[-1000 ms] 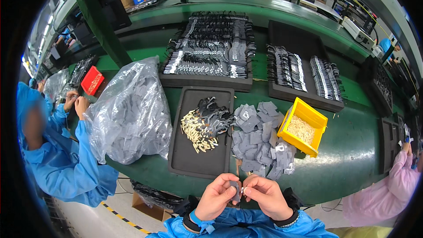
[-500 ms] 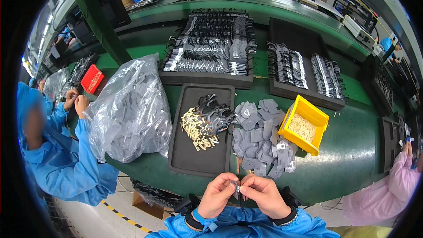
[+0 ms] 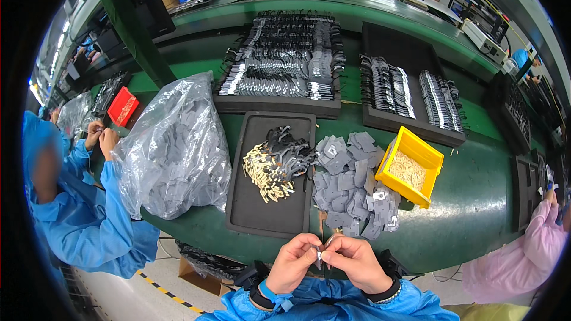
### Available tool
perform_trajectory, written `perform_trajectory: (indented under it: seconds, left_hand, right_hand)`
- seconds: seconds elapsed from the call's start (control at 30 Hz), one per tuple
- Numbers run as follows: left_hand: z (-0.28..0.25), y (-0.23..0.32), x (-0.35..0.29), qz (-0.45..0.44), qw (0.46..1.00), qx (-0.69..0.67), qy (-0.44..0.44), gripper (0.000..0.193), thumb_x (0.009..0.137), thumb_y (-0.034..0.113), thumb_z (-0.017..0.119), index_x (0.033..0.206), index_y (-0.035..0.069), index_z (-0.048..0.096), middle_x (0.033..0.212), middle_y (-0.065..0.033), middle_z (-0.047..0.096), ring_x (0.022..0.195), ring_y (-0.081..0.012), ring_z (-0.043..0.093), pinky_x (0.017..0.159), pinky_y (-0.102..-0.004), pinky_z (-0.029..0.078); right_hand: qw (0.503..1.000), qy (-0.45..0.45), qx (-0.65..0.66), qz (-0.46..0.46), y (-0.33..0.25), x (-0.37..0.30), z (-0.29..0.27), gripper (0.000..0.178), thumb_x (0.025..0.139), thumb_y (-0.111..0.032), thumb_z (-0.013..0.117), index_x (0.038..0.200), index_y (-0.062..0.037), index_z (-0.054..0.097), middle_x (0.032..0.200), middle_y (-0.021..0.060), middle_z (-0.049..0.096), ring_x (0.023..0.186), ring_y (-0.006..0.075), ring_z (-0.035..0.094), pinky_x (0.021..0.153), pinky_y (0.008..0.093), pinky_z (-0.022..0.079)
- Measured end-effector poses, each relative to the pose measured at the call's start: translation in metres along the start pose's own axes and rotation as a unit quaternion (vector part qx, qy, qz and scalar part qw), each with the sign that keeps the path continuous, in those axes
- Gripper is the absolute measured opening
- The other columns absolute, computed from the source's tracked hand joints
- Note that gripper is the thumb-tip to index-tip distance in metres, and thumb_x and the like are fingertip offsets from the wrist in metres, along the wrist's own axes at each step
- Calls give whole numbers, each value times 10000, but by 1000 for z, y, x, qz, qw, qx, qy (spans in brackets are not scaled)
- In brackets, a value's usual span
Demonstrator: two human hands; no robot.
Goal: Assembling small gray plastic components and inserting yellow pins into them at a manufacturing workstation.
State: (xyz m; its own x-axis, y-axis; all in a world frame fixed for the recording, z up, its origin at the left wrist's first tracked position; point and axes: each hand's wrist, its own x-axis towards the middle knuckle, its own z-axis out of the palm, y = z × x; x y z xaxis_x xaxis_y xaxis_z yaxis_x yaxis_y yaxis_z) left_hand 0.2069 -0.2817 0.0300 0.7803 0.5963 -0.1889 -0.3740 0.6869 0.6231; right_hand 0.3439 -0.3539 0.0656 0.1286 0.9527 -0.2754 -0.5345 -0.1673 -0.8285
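Observation:
Close to my body, at the table's near edge, both hands meet over one small grey plastic piece (image 3: 317, 256) with a pale, shiny bit on it. Thumb and fingertips of my left hand (image 3: 290, 264) pinch it from one side. My right hand (image 3: 357, 263) is closed on it from the other, its thumb pressing by the pale bit. Fingers hide most of the piece. Just beyond my hands lies a heap of flat grey plastic pieces (image 3: 341, 192). Left of that heap, a black tray (image 3: 262, 218) carries black cables (image 3: 286, 148) with gold-coloured ends (image 3: 266, 172).
A yellow bin (image 3: 411, 193) of small cream pieces stands right of the heap. A big clear bag (image 3: 178, 142) of grey pieces sits left. Foam trays of assembled cable parts (image 3: 279, 65) (image 3: 386, 89) line the back. A co-worker in blue (image 3: 89, 220) works at left, another in pink (image 3: 505, 267) at right.
My hands stay together in the same place. The small grey piece has tilted slightly between my fingertips, and the pale bit has shifted a little to the left.

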Motion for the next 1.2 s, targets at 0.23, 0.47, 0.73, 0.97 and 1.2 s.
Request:
perform_trajectory:
  seconds: [0.23,0.47,0.73,0.97,1.2]
  left_hand:
    - [-2,-2,0,9,1000,4,-1,139,894,77,520,1029,42,513,901,-28,544,808,-97,502,713,-239,416]
    - [-2,-3,1,13,1000,4,-5,137,898,60,506,1032,33,508,891,-32,545,798,-100,505,715,-245,428]
    - [-2,-3,0,20,1000,5,-4,138,897,54,505,1033,29,506,888,-37,546,798,-107,510,718,-247,432]
    - [-1,-2,0,13,1000,-4,-5,137,896,51,506,1032,28,508,898,-35,549,818,-101,511,724,-241,428]
    - [-4,-4,0,15,1000,4,2,133,894,48,509,1026,30,514,897,-28,547,811,-93,504,723,-236,424]
  right_hand:
    - [1000,0,1,3,0,1,1,75,845,-39,583,781,-6,561,814,-13,498,732,41,448,638,188,350]
    - [1000,0,12,3,1,1,1,65,837,-35,590,784,-7,566,816,-8,501,740,51,458,655,190,358]
    - [1000,4,7,9,1,0,1,68,834,-37,594,782,-5,564,821,-7,497,742,49,453,652,188,355]
    - [1000,9,6,-3,4,1,2,69,835,-33,590,783,3,560,825,-2,495,743,51,453,651,189,356]
    - [1000,10,2,-9,2,1,4,66,834,-28,587,785,6,560,825,2,496,741,54,453,648,190,356]
